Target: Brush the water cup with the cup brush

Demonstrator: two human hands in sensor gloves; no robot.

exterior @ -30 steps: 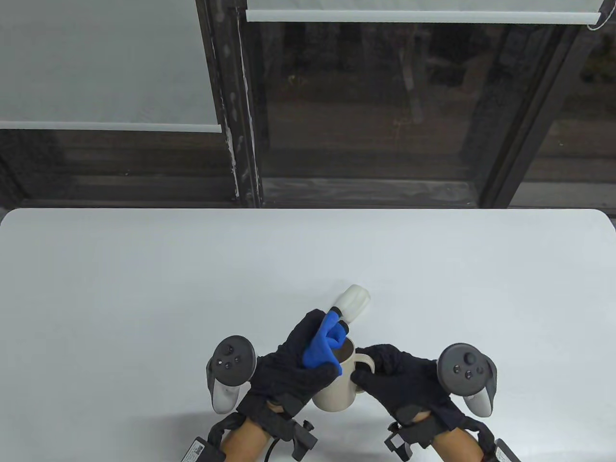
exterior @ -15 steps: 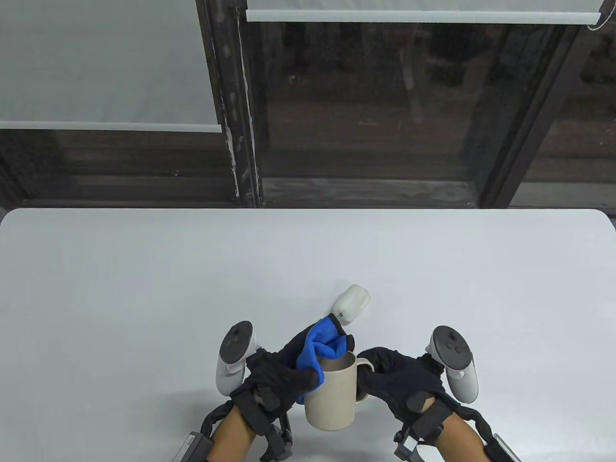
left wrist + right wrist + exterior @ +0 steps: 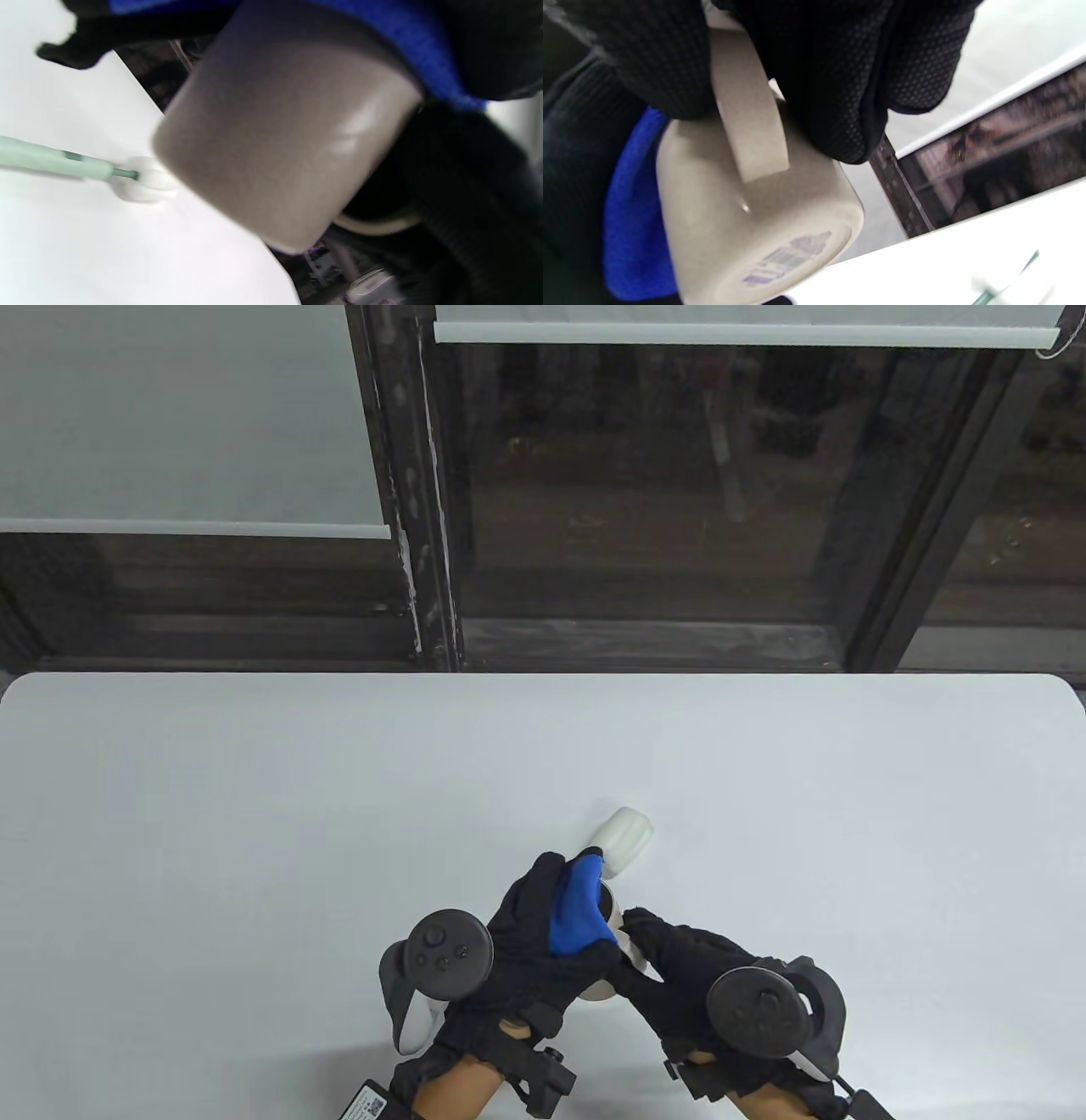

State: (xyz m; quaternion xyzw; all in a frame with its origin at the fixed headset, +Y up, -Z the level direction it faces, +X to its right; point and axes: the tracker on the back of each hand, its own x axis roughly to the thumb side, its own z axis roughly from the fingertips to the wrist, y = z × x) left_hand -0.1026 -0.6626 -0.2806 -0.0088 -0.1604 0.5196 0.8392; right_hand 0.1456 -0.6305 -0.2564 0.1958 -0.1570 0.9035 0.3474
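Note:
A beige water cup (image 3: 755, 212) is held tilted above the white table, its labelled bottom showing in the right wrist view. My right hand (image 3: 657, 954) grips its handle (image 3: 746, 114). My left hand (image 3: 551, 929) holds a blue cloth (image 3: 577, 909) pressed on the cup's side and rim; the cloth also shows in the left wrist view (image 3: 407, 38). In the table view only slivers of the cup (image 3: 612, 912) show between the hands. The cup brush lies on the table just beyond, with a white head (image 3: 628, 838) and a pale green handle (image 3: 51, 161). Neither hand touches it.
The white table (image 3: 254, 814) has its far edge against a dark window frame (image 3: 424, 517). Both hands are near the table's front edge, at the middle.
Both hands have rolled over and drawn together, so the cup is now tilted and mostly hidden under them. The blue cloth stays on the cup. The brush has not moved.

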